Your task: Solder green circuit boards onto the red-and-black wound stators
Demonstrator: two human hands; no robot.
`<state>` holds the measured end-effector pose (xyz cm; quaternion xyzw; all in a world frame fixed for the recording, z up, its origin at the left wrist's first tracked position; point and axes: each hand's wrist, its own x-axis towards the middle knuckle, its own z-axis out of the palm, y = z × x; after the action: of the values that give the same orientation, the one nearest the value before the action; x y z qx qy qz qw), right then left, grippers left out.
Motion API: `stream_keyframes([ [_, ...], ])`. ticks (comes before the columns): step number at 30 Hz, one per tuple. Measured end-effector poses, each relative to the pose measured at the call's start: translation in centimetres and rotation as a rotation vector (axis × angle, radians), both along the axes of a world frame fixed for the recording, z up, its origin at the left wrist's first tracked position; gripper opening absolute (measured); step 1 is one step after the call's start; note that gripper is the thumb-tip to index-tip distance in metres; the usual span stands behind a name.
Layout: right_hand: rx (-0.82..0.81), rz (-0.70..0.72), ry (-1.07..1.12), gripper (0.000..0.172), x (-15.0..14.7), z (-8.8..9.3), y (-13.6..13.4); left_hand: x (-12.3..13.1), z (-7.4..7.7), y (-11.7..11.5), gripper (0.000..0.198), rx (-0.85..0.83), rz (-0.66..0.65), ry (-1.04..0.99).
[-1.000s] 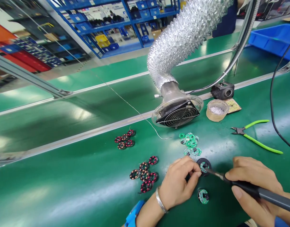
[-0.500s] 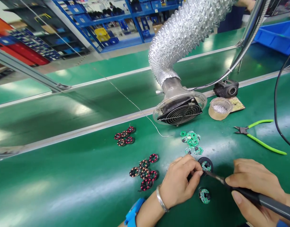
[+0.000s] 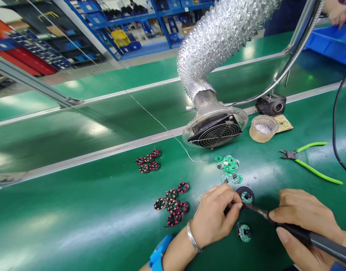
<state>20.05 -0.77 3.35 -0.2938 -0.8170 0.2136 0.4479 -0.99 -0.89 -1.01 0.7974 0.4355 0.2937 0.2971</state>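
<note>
My right hand (image 3: 308, 222) grips a soldering iron (image 3: 294, 230) with a black handle. Its metal tip reaches the lower edge of a round green circuit board (image 3: 246, 198), which sits in a black ring (image 3: 240, 191). At that same edge my left hand (image 3: 218, 212) is closed in a pinch, thumb against forefinger; what lies between the fingertips is too small to make out. A second round board (image 3: 244, 233) rests on the table just below. Beyond my left fingers is a pile of loose green circuit boards (image 3: 229, 165).
Wound coil rings (image 3: 173, 206) lie in two groups to the left. A fume extractor (image 3: 218, 133) hangs over the bench on a foil duct. Behind my right hand are green-handled cutters (image 3: 311, 162), a round tub (image 3: 263, 130) and an iron holder (image 3: 271, 105). A blue bin (image 3: 331, 47) stands at upper right.
Another person's hand has come into view above the blue bin. My hands, the soldering iron and the boards keep their places, with the camera view shifted very slightly.
</note>
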Motion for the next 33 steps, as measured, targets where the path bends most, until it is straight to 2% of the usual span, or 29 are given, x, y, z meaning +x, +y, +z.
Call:
stream_keyframes([
  [6, -0.049, 0.087, -0.042, 0.027, 1.2, 0.0, 0.0, 0.0, -0.1, 0.1, 0.011, 0.014, -0.008, 0.002],
  [11, 0.019, -0.013, 0.016, 0.026, 1.0, 0.0, 0.6, 0.0, 0.0, 0.2, 0.010, 0.021, -0.006, 0.008],
  [15, -0.004, -0.058, -0.052, 0.031, -0.2, -1.5, 1.6, 0.0, 0.1, 0.1, 0.011, 0.027, -0.011, 0.020],
  [19, 0.028, 0.027, -0.122, 0.029, -0.9, -3.3, 2.4, 0.0, -0.2, 0.0, 0.010, 0.075, 0.002, 0.053],
  [23, 0.018, 0.062, -0.144, 0.031, -1.0, -3.9, 2.5, 0.1, -0.3, -0.2, 0.010, 0.107, 0.010, 0.068],
  [28, 0.035, 0.052, -0.138, 0.030, -0.9, -4.1, 2.4, 0.5, 0.1, -0.3, 0.008, 0.000, 0.048, -0.099],
  [33, 0.118, 0.105, -0.102, 0.037, -0.8, -4.2, 2.3, 1.2, 0.5, -0.3, 0.011, -0.164, 0.140, -0.143],
])
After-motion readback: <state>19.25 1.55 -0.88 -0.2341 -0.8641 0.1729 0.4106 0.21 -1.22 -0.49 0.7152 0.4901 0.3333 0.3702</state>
